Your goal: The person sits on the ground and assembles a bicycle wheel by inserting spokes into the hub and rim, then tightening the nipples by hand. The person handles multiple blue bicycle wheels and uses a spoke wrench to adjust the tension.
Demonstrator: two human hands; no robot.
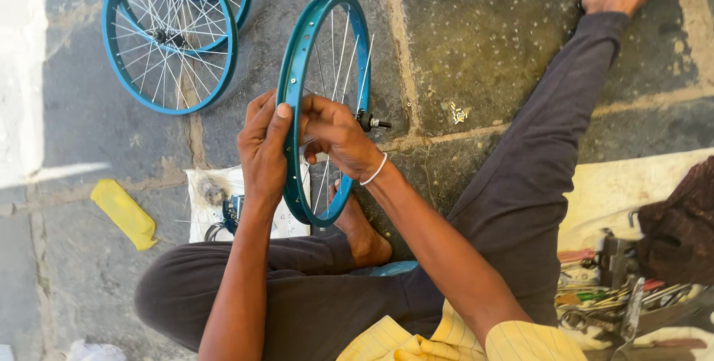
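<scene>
Between left hand (pixel 262 145) and right hand (pixel 336 134), upright teal wheel rim (pixel 296 71)

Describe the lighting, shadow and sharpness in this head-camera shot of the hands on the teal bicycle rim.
Head view: soft shade covers the stone floor; a blown-out sunlit strip runs down the left edge. The left hand, right hand and teal rim are sharp, with no motion blur. The pile of tools at lower right is dim and cluttered.

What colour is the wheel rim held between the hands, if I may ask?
Teal-blue rim, clearest in the head view.
</scene>
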